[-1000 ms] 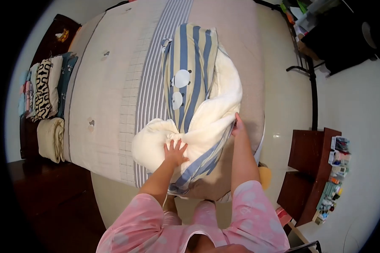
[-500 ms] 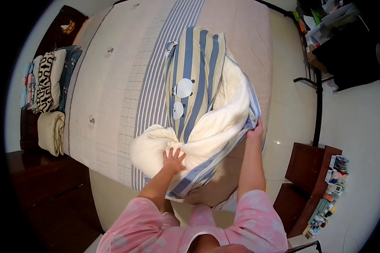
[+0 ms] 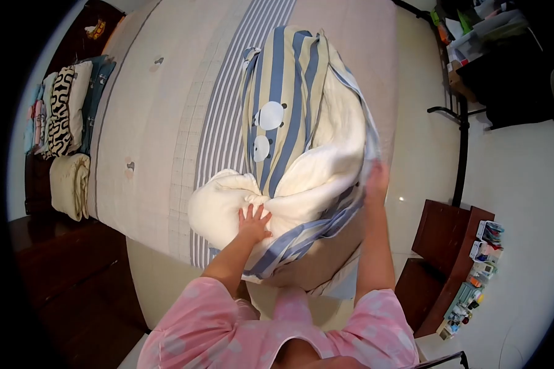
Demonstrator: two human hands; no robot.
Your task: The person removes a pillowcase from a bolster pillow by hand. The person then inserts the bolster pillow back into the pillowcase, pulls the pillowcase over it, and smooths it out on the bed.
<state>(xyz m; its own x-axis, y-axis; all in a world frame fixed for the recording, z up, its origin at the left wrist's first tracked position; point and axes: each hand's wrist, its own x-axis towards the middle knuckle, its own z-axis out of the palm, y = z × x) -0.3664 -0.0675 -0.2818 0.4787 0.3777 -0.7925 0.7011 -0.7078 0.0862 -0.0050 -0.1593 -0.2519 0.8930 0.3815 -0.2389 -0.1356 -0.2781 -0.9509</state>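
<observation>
Left hand [image 3: 254, 224], spread, needed firm pressure on the blanket [image 3: 338, 138] while right hand [image 3: 377, 179], grip too blurred to tell, met its right edge.

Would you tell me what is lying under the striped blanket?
The striped blanket lies on the bed, whose light cover shows around it. Its cream lining is turned up on one side. Whatever is directly beneath the blanket is hidden.

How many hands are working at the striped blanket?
2. The left hand is spread on the cream lining of the striped blanket; the right hand, blurred, is at its right edge, grip unclear. No others are visible.
</observation>
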